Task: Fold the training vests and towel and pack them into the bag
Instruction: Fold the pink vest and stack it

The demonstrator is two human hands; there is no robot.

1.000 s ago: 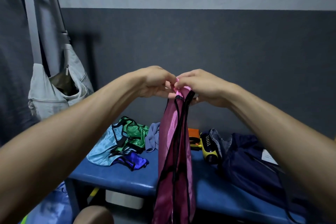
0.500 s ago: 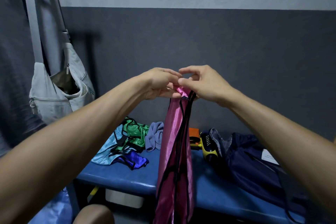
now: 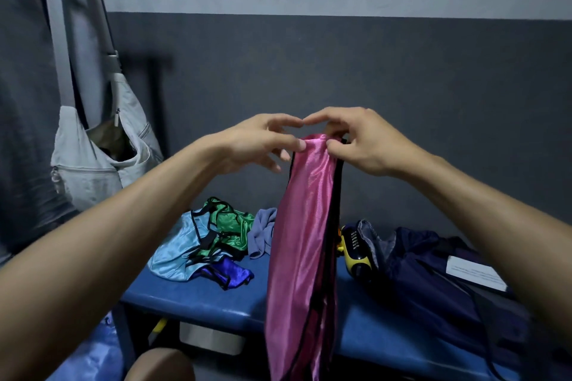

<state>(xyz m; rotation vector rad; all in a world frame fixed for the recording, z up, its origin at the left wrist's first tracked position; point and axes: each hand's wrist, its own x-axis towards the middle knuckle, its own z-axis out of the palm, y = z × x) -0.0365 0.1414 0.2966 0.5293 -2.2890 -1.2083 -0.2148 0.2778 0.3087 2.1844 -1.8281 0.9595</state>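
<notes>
A pink vest (image 3: 301,226) with black trim hangs in a long narrow drape at the centre of the frame, from the hands down past the front edge of a blue bench (image 3: 198,300). Both hands meet at its top edge: the right hand (image 3: 363,141) pinches the cloth between thumb and fingers, and the left hand (image 3: 263,141) pinches the top corner with its thumb while its other fingers spread loosely. On the bench at lower left of centre lies a heap of vests, light blue (image 3: 173,252), green (image 3: 230,226) and dark blue (image 3: 229,274), with a greyish-blue towel (image 3: 261,233) just beside them. Right of the pink vest sit a yellow and black object (image 3: 356,249) and a navy bag (image 3: 433,275). A grey shoulder bag (image 3: 89,164) hangs at the left of the frame.
</notes>
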